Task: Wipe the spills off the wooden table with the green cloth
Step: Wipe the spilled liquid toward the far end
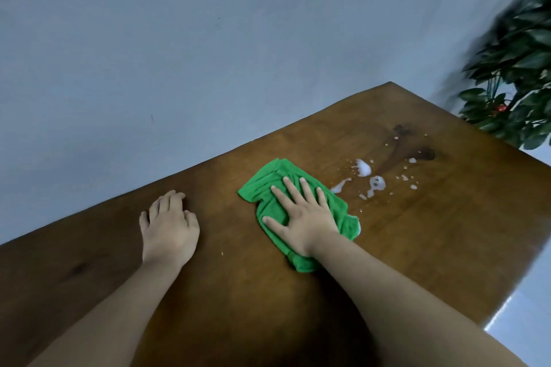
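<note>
Presses the green cloth (264, 188) flat on the wooden table (432, 247) with the right hand (301, 217), fingers straight and spread, probably for wide contact while wiping. Places it near the table's middle, just beside the white foamy spills (364, 168) at 2 o'clock, not yet wiped. Rests the left hand (170, 223) at 9 o'clock, fingers loosely curled, holding nothing, seemingly for support.

I seem to be in a home room: wooden tabletop (417, 232) against a plain wall (208, 39), leafy houseplant (518, 74) beside the tabletop.
</note>
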